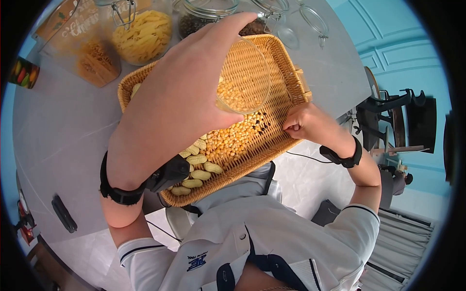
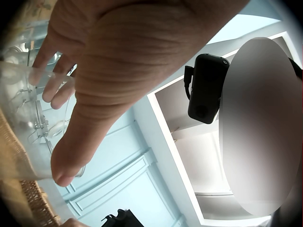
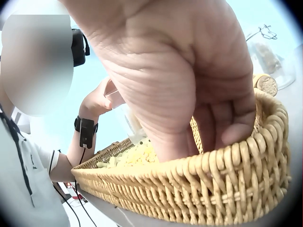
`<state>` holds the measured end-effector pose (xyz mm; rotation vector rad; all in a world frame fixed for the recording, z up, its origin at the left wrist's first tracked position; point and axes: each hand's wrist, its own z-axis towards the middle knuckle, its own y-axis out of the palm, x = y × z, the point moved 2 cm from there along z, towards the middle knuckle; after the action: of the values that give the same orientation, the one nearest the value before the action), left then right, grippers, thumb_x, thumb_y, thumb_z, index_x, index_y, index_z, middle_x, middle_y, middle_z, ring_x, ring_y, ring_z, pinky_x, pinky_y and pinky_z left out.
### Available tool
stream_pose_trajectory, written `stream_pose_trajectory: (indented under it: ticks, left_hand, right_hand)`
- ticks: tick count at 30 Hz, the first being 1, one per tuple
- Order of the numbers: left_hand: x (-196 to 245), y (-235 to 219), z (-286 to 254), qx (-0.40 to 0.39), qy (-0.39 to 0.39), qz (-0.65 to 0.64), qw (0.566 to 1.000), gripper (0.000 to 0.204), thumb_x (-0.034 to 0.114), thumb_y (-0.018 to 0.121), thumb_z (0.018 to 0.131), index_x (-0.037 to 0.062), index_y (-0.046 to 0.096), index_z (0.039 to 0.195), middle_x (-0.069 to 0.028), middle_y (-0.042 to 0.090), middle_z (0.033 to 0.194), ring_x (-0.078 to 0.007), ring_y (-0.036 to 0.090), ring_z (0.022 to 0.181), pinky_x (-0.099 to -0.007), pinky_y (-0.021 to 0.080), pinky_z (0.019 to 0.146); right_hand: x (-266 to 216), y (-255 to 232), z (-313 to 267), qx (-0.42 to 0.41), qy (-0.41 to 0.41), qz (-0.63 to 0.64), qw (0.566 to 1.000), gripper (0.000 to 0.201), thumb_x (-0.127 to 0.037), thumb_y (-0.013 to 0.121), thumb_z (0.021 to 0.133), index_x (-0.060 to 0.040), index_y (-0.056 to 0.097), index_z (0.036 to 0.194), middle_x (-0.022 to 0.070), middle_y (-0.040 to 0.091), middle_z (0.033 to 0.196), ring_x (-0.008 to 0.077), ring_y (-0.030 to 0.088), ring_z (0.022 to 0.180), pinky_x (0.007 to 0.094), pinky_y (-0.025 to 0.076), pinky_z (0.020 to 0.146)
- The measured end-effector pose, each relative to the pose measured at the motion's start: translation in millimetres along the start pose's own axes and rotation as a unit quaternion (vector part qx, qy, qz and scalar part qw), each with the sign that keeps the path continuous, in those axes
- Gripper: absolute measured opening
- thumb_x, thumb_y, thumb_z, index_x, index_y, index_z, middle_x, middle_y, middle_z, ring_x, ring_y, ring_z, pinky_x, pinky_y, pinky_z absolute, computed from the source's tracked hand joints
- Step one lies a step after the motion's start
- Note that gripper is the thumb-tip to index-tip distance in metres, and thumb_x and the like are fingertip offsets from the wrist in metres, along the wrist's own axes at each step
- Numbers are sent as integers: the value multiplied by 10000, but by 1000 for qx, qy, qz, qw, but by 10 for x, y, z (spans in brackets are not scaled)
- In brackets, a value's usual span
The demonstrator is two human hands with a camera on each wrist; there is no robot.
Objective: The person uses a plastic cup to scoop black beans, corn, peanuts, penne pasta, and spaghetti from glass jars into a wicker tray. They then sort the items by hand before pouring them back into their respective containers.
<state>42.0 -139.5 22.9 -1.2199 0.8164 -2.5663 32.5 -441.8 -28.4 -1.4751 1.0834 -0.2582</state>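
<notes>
A clear glass vessel (image 1: 266, 80) is gripped by the left hand (image 1: 177, 82), its thumb and fingers apart on opposite sides of the wall. In the head view the vessel is seen nearly end-on, so its exact tilt cannot be told; it is held over the wicker basket (image 1: 262, 162), and whether the kernels seen at its wall are inside it or behind it cannot be confirmed. The right hand (image 1: 310, 123) is placed at the basket's right end, fingers curled and lowered inside the rim; whether anything is pinched cannot be told. Small black beans (image 1: 262, 128) are noted between vessel and right hand, leftward of the latter, at the edge of the yellow kernels (image 1: 228, 144). Peanuts (image 1: 196, 159) are found on the basket's left side. Blue lettering on the shirt (image 1: 208, 223) is only partly legible; white script on a clear container (image 1: 99, 60) cannot be read reliably.
</notes>
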Motion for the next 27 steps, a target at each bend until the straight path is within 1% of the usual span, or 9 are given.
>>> stream_pose_trajectory:
  ticks: [2,8,11,14,17,20,23,26,27]
  left_hand:
    - [-3,3,0,4,3,6,1000,1030,28,886,596,192,426,1503,-103,641,1315,-357,607,1214,-412,493,1031]
    - [-7,8,5,-1,-5,6,1000,1035,28,888,593,192,426,1505,-105,644,1307,-359,607,1212,-412,493,1032]
    - [3,-11,7,-8,-13,2,1000,1038,27,887,590,192,427,1506,-108,645,1305,-361,606,1213,-412,493,1031]
    - [3,-20,9,-2,-8,4,1000,1039,24,886,587,190,428,1506,-111,645,1305,-359,608,1213,-411,492,1032]
    - [1,-18,8,0,-5,1,1000,1034,26,882,591,188,431,1507,-116,644,1304,-353,608,1217,-411,489,1035]
    - [5,-29,4,-9,-11,-6,1000,1023,33,879,602,188,434,1510,-122,644,1305,-345,604,1227,-409,485,1042]
    - [-2,-34,-1,-14,-8,-11,1000,1013,45,876,614,188,434,1515,-127,642,1307,-342,598,1236,-406,478,1053]
    - [-18,-15,-10,-10,-9,-15,1000,1012,59,877,621,181,430,1521,-132,631,1327,-344,589,1252,-410,469,1070]
    - [-16,-4,-7,-8,-10,-16,1000,1012,64,878,623,178,428,1523,-134,626,1336,-346,585,1259,-413,466,1076]
  right_hand:
    - [12,36,-7,-20,29,1,999,130,31,739,709,7,747,836,137,700,779,306,699,735,380,547,660]
    - [-15,12,34,-48,37,-10,998,96,15,728,699,-11,725,791,140,694,789,329,683,768,414,545,694]
    - [-30,19,44,-34,23,-33,999,63,-12,720,710,-16,701,771,134,687,806,343,676,789,439,544,698]
    - [-9,66,62,3,-10,-67,998,101,14,719,699,1,686,794,118,654,773,331,667,723,413,538,644]
    - [-63,92,78,28,-6,-96,995,122,8,712,694,-6,675,810,122,659,807,344,666,749,426,540,655]
    - [-29,122,109,34,6,-81,996,133,11,712,693,-6,667,817,125,655,812,344,660,745,419,538,649]
    - [29,99,147,44,3,-41,998,135,22,723,679,3,661,797,103,661,800,272,660,686,367,529,610]
    - [4,-71,193,62,14,66,996,148,39,732,665,12,668,795,69,653,785,166,620,621,297,498,575]
    - [-45,-175,212,73,37,97,992,151,46,732,662,13,671,795,56,650,782,137,603,616,279,487,572]
